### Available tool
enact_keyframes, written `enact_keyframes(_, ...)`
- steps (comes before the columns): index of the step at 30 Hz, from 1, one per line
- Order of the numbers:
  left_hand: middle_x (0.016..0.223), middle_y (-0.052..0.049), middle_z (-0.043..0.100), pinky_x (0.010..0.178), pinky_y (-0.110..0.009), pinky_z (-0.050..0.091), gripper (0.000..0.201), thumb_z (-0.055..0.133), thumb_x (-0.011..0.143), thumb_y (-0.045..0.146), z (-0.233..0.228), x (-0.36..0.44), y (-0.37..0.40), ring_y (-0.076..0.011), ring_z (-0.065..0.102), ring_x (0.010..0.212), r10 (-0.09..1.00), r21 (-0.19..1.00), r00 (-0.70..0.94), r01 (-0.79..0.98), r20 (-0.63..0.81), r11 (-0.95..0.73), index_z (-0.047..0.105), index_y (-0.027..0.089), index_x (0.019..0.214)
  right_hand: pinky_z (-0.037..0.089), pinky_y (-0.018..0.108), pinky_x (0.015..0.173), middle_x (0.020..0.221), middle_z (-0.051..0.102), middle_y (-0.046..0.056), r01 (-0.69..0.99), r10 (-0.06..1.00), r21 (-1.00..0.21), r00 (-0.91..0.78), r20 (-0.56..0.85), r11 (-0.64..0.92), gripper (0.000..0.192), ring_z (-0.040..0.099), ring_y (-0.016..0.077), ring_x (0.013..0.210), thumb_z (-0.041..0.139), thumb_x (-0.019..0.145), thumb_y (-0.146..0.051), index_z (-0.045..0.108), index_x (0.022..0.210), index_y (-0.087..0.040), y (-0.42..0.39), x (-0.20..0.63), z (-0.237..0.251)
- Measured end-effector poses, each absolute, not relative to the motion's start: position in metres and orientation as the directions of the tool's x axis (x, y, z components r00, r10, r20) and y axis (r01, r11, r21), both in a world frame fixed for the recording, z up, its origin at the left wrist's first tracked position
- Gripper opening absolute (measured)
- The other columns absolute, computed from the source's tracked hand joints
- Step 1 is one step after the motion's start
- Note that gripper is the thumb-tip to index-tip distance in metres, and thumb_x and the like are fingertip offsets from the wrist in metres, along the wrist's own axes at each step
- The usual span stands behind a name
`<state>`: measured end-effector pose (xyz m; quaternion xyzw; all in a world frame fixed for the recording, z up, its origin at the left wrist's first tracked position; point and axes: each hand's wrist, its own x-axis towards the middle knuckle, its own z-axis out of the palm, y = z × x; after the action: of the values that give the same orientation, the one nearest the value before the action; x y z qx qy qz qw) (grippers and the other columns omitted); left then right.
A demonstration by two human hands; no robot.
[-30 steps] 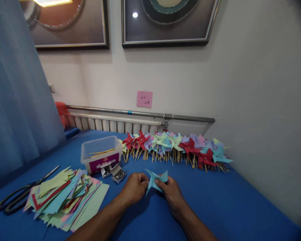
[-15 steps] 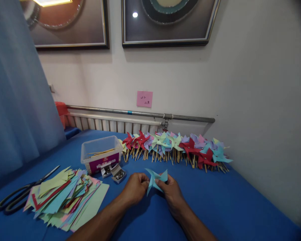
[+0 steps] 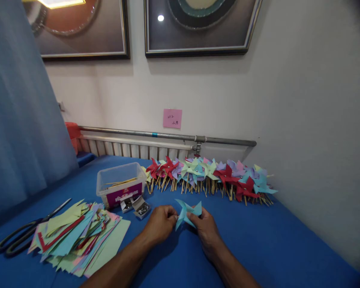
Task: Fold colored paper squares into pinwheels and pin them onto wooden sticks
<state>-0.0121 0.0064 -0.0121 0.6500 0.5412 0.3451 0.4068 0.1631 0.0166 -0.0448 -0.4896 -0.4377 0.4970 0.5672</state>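
Both the left hand (image 3: 160, 221) and right hand (image 3: 206, 226) are pinching a light, flimsy blue paper pinwheel (image 3: 186, 212) near its center; it looks easily creased.

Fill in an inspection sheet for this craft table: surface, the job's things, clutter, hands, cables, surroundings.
Surface: blue table cover, flat, running up to the wall.
Job's things: light blue paper pinwheel, partly folded, held above the cover between both hands.
Clutter: stack of cut coloured paper at left; black scissors beside it; clear plastic tub holding wooden sticks; two small open boxes in front of the tub; row of finished pinwheels on sticks along the wall.
Hands: left hand and right hand both pinch the pinwheel.
Cables: nothing seen.
Surroundings: radiator with pipe, pink note on the wall, two framed pictures, blue curtain at left.
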Motion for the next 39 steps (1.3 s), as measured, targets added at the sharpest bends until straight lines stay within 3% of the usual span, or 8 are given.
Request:
enact_keyframes(6,0.072,-0.001,0.068,0.062,-0.026,0.034,0.017,0.058,0.08,0.024,0.002,-0.023,0.004,-0.0155,0.058,0.069,0.977,0.742,0.206,0.646,0.058,-0.181,0.073,0.016,0.08,0.043,0.029,0.063,0.066,0.063,-0.003,-0.164,0.98,-0.984,0.198,0.034,0.067,0.037,0.053,0.0169,0.061,0.082,0.058,-0.043,0.065,0.083,-0.021,0.017,0.171,-0.035)
enact_keyframes(15,0.073,-0.002,0.069,0.061,-0.026,0.033,0.019,0.056,0.08,0.022,-0.001,-0.021,0.002,-0.0156,0.059,0.068,0.962,0.717,0.272,0.668,0.013,-0.198,0.074,0.017,0.082,0.046,0.03,0.065,0.069,0.066,-0.002,-0.207,0.971,-0.973,0.236,0.047,0.097,0.038,0.058,0.0185,0.064,0.081,0.063,-0.041,0.065,0.09,-0.02,0.021,0.176,-0.039)
enact_keyframes(39,0.081,-0.002,0.074,0.063,-0.026,0.033,0.017,0.056,0.08,0.017,-0.006,-0.015,-0.004,-0.0151,0.063,0.074,0.952,0.567,0.292,0.771,0.092,-0.291,0.073,0.02,0.079,0.048,0.03,0.064,0.07,0.068,0.0,-0.026,0.954,-0.995,0.289,0.084,0.095,0.036,0.06,0.0202,0.063,0.075,0.063,-0.043,0.067,0.088,-0.018,0.016,0.176,-0.027)
